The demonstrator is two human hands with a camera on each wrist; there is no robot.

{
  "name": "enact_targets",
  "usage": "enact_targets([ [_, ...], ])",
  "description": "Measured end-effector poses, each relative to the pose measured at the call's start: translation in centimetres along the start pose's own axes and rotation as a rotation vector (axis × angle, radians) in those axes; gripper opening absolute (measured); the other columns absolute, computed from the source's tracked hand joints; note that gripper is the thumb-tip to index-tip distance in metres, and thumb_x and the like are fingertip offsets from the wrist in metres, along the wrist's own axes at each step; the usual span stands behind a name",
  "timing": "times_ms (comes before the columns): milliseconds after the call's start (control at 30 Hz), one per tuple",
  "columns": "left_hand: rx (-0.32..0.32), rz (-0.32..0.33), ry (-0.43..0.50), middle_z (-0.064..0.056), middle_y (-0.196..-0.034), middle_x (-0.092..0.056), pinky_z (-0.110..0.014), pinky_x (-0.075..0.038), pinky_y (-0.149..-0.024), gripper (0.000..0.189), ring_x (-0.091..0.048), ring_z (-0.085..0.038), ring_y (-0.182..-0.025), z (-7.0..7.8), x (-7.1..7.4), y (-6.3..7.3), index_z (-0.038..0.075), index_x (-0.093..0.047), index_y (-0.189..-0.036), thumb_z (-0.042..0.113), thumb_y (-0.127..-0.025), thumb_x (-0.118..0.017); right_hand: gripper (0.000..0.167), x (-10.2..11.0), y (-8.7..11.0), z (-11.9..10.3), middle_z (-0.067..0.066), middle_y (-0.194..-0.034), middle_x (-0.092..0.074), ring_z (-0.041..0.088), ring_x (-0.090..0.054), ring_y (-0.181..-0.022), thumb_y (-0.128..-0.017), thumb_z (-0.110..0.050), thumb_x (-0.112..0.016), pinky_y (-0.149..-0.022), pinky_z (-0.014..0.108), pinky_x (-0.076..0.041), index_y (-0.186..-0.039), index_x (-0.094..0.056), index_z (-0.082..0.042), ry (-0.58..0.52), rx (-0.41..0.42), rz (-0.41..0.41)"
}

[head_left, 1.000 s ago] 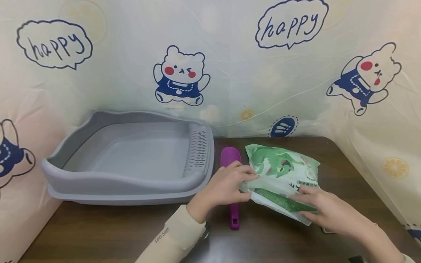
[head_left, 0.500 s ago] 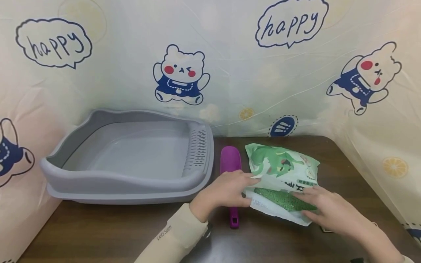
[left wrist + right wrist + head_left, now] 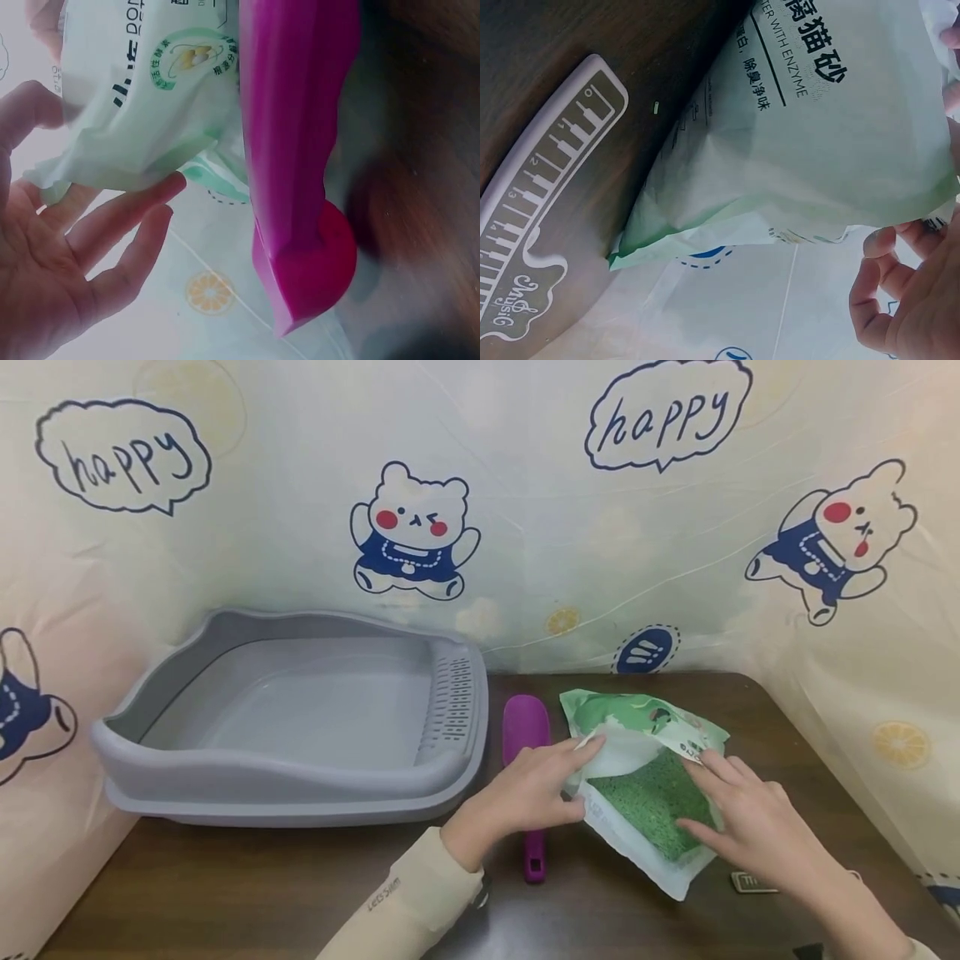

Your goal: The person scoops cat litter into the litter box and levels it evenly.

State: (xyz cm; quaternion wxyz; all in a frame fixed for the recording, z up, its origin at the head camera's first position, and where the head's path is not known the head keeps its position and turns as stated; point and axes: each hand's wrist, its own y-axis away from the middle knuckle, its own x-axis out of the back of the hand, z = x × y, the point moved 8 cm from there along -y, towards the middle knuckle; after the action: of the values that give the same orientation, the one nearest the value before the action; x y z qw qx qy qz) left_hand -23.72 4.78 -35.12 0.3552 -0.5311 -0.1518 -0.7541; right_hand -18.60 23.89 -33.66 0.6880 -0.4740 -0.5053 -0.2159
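An opened bag of cat litter (image 3: 622,712), green and white, lies on the table with green granules (image 3: 652,802) showing through its wide mouth. At the mouth's left side, my left hand (image 3: 532,789) holds the edge, with its fingers on the upper flap and the thumb lower down. A corner of the bag (image 3: 150,97) runs between the fingers in the left wrist view. My right hand (image 3: 757,818) grips the right edge, its thumb over the opening. In the right wrist view, the curled fingers of that hand (image 3: 915,292) meet the bag's rim. Some fingertips are hidden behind the plastic.
A purple scoop (image 3: 525,727) lies between the bag and a large grey litter box (image 3: 300,785) with a slotted ledge. Under my right forearm is a piano-patterned ruler marked "Music" (image 3: 547,165). A patterned curtain (image 3: 525,527) hangs behind the table.
The mouth of the bag has spread much wider, baring more granules. Its upper flap has folded back and the lower edge has come nearer me. Both hands have stayed at the edges.
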Motion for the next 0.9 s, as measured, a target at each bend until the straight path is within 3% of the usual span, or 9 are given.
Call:
enact_targets([
  [300,0.02,0.023,0.037,0.003,-0.163,-0.03,-0.02,-0.031,-0.048,0.086,-0.032,-0.007,-0.054,-0.5,0.4,-1.2,0.021,-0.026,-0.158,0.015,-0.082,-0.067,0.082,-0.4,-0.9,0.4,0.01,-0.12,-0.056,0.027,-0.052,-0.094,-0.063,-0.041,-0.09,-0.047,0.036,-0.037,-0.128,-0.061,-0.001,0.002,-0.079,-0.09],
  [500,-0.004,0.048,0.017,0.004,-0.165,-0.025,-0.019,-0.028,-0.046,0.085,-0.027,-0.008,-0.051,-1.1,0.9,-2.0,0.018,-0.027,-0.158,0.011,-0.082,-0.064,0.088,-0.8,-1.6,1.0,0.015,-0.131,-0.054,0.037,-0.052,-0.105,-0.064,-0.047,-0.088,-0.052,0.047,-0.044,-0.134,-0.058,-0.003,0.0,-0.121,-0.15],
  [700,-0.022,0.074,0.004,0.006,-0.165,-0.023,-0.02,-0.027,-0.047,0.084,-0.027,-0.009,-0.053,-1.4,1.3,-2.7,0.019,-0.025,-0.158,0.01,-0.082,-0.06,0.09,-0.8,-2.2,1.7,0.019,-0.138,-0.051,0.045,-0.049,-0.11,-0.066,-0.049,-0.086,-0.056,0.055,-0.045,-0.136,-0.055,-0.004,0.007,-0.154,-0.151],
  [900,-0.048,0.082,-0.004,0.009,-0.166,-0.018,-0.018,-0.028,-0.046,0.086,-0.027,-0.006,-0.05,-1.3,1.2,-2.5,0.02,-0.02,-0.159,0.009,-0.084,-0.06,0.092,-0.7,-2.0,2.3,0.015,-0.142,-0.048,0.044,-0.048,-0.112,-0.066,-0.049,-0.086,-0.056,0.051,-0.044,-0.141,-0.051,-0.008,0.01,-0.162,-0.153],
])
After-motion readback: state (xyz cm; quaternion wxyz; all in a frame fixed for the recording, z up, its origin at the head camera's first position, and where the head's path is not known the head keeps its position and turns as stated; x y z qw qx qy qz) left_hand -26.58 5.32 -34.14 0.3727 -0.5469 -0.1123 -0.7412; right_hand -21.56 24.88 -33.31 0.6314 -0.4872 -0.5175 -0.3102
